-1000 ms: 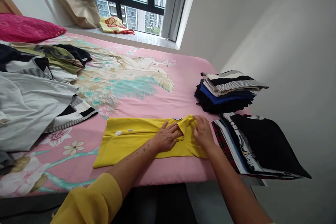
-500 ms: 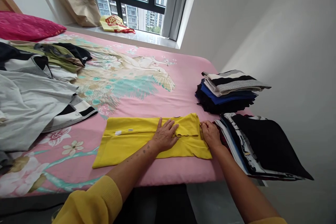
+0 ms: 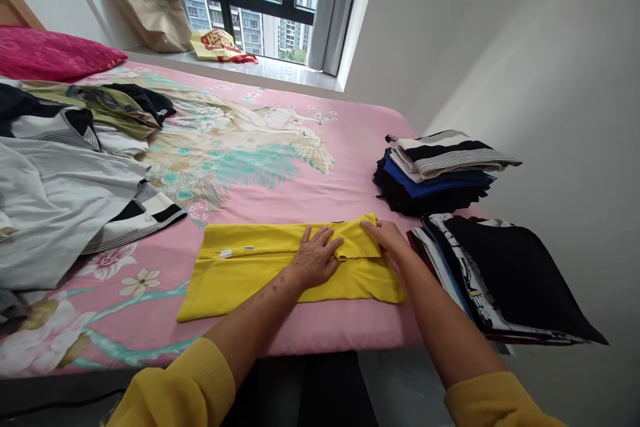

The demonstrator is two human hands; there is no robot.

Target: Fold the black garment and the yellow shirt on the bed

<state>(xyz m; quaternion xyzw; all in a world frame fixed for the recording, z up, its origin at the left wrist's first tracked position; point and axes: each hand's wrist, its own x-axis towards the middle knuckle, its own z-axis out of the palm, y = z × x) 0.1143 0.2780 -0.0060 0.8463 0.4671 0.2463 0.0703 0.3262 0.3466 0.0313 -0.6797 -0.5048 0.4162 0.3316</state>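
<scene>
A yellow shirt (image 3: 240, 287) lies folded into a long strip near the bed's front edge, with small white tags along its middle. My left hand (image 3: 317, 257) rests flat on the strip right of its middle, fingers spread. At the shirt's far right corner, my right hand (image 3: 387, 235) has its fingers closed on the cloth edge; the thumb is hard to see. Just beyond my right wrist sits a stack of folded clothes (image 3: 515, 273) with a black piece on top.
Farther back is a second folded pile (image 3: 445, 177), striped on top. Loose clothes (image 3: 65, 193) are heaped on the left of the pink flowered bedspread (image 3: 310, 193), near a magenta pillow (image 3: 55, 57). A paper bag (image 3: 155, 20) and yellow bag (image 3: 220, 47) stand on the windowsill.
My right hand has moved from the right end of the shirt up and left to its far corner. My left hand stays pressed flat in the same place.
</scene>
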